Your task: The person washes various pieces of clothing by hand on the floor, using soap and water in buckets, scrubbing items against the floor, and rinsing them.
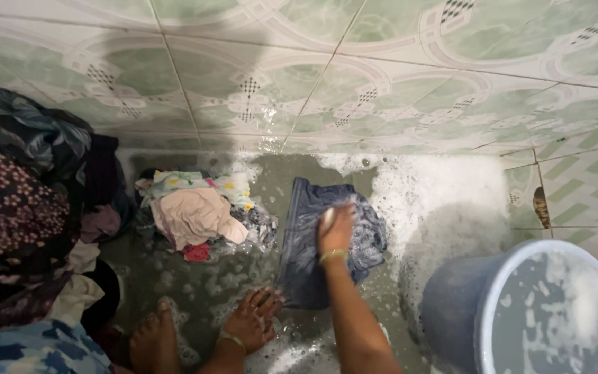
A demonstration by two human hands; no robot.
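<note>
Right hand (336, 228) presses, fingers curled, on a soaked dark-blue cloth garment (313, 242) — its long axis running away from the person — while the left hand (254, 320), spread flat and empty, rests at its near edge.

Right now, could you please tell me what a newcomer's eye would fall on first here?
The right hand presses something pale onto a soaked dark blue garment spread on the sudsy floor at centre. The left hand lies flat beside it. A heap of wet clothes sits left, a blue bucket lower right.
</note>
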